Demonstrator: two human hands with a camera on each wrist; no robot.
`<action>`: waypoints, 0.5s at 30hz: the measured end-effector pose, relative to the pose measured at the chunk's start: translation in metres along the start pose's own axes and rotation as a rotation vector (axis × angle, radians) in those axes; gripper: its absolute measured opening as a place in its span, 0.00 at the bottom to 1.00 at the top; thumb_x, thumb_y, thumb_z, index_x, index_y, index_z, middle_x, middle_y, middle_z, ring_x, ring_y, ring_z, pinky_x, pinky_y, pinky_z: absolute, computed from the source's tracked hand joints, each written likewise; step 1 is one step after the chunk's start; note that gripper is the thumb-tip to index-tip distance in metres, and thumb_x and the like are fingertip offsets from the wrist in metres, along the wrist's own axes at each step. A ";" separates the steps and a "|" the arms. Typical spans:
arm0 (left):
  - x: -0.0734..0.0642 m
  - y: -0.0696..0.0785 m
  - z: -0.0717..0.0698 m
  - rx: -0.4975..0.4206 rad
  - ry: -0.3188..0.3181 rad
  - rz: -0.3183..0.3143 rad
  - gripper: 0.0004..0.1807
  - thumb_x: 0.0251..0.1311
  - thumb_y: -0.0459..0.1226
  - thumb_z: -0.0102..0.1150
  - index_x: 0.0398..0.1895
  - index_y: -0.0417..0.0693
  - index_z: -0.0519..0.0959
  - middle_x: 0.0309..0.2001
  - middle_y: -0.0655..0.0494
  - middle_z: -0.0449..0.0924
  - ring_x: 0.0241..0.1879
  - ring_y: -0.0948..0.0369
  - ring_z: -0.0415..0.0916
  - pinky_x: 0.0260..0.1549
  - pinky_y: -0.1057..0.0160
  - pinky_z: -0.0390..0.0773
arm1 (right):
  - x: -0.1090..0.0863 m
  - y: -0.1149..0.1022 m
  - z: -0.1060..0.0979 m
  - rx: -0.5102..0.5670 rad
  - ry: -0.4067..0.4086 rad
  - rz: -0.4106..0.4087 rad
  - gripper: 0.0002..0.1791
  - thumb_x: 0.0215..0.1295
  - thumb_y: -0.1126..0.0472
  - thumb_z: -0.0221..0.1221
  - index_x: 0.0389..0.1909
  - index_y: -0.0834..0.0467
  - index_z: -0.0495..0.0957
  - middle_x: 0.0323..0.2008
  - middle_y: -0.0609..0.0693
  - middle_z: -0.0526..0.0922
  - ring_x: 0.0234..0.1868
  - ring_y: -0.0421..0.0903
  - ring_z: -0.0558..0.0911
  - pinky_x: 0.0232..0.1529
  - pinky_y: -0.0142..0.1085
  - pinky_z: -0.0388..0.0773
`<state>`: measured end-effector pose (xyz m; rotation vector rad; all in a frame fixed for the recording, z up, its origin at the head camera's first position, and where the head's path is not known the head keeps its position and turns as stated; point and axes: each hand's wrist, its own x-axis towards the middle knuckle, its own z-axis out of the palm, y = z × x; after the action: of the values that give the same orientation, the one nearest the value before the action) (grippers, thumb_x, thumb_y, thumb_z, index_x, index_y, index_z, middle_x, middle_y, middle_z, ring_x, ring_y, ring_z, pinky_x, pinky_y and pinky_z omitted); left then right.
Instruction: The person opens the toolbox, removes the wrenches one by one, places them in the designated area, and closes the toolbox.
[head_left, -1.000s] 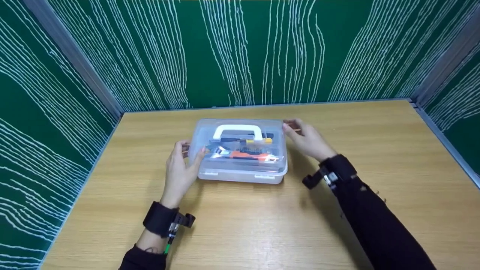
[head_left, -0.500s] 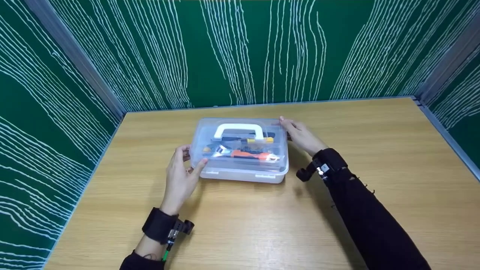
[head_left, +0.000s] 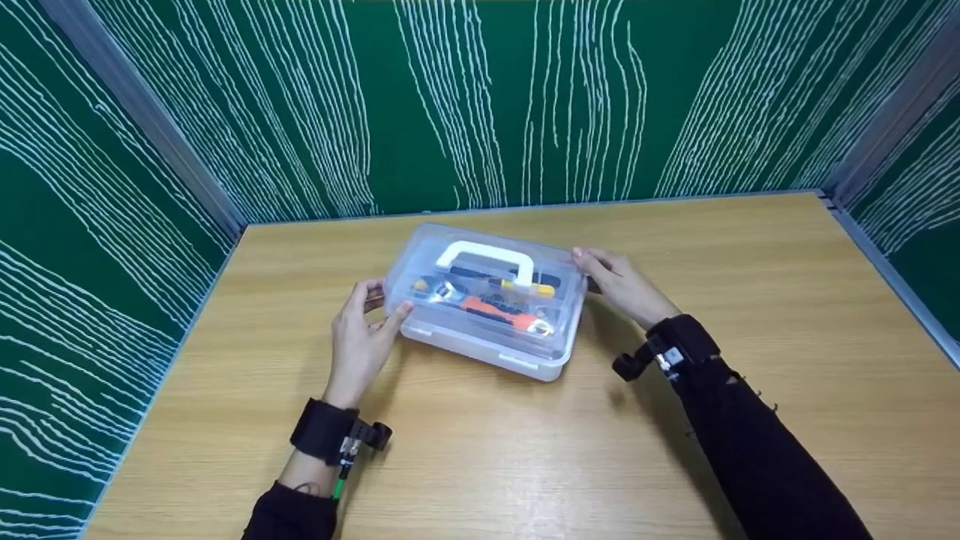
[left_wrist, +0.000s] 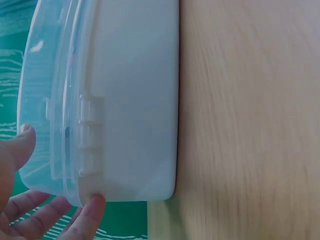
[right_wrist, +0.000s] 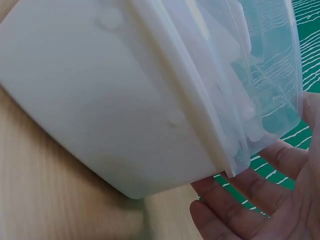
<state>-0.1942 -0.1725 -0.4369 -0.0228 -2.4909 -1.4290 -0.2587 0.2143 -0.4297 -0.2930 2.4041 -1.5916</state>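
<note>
A clear plastic toolbox [head_left: 480,349] with a white carry handle [head_left: 491,251] lies closed on the table. Through its lid show an adjustable wrench with an orange handle [head_left: 495,309] and a yellow-handled screwdriver [head_left: 536,288]. My left hand [head_left: 361,341] holds the box's left side, thumb on the lid and fingers against the wall. At the far right corner, my right hand [head_left: 626,285] grips the box with the thumb on the lid's edge. The right wrist view shows those fingers [right_wrist: 250,192] bent round the corner below the lid's rim.
The wooden table [head_left: 480,457] extends around the box on all sides. Green panels with white wavy lines [head_left: 510,105] stand behind it and at both sides, joined by grey corner posts [head_left: 142,105].
The toolbox has turned clockwise on the table, its right side coming nearer. My right hand has shifted right and nearer with its corner, while the left hand stays at the left side.
</note>
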 end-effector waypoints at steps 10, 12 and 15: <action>0.013 0.006 0.009 0.007 -0.006 -0.033 0.27 0.70 0.47 0.71 0.67 0.47 0.78 0.66 0.46 0.83 0.53 0.46 0.88 0.54 0.49 0.89 | -0.041 0.007 0.001 -0.033 0.027 -0.014 0.40 0.84 0.34 0.46 0.74 0.64 0.71 0.69 0.65 0.79 0.73 0.60 0.78 0.77 0.54 0.73; 0.015 0.007 0.012 0.006 0.004 -0.030 0.26 0.69 0.46 0.72 0.65 0.46 0.79 0.65 0.45 0.83 0.50 0.46 0.89 0.54 0.49 0.89 | -0.047 0.008 0.002 -0.034 0.035 -0.022 0.37 0.84 0.35 0.46 0.69 0.64 0.74 0.65 0.63 0.82 0.71 0.58 0.80 0.75 0.51 0.76; 0.015 0.010 0.018 -0.003 0.012 -0.035 0.25 0.68 0.45 0.74 0.63 0.46 0.79 0.63 0.44 0.83 0.48 0.45 0.89 0.54 0.51 0.89 | -0.055 0.010 0.005 -0.033 0.047 -0.024 0.34 0.84 0.35 0.46 0.63 0.63 0.77 0.60 0.59 0.84 0.68 0.55 0.82 0.73 0.48 0.78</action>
<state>-0.2116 -0.1544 -0.4334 0.0284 -2.4917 -1.4417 -0.2055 0.2297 -0.4355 -0.2954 2.4738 -1.5874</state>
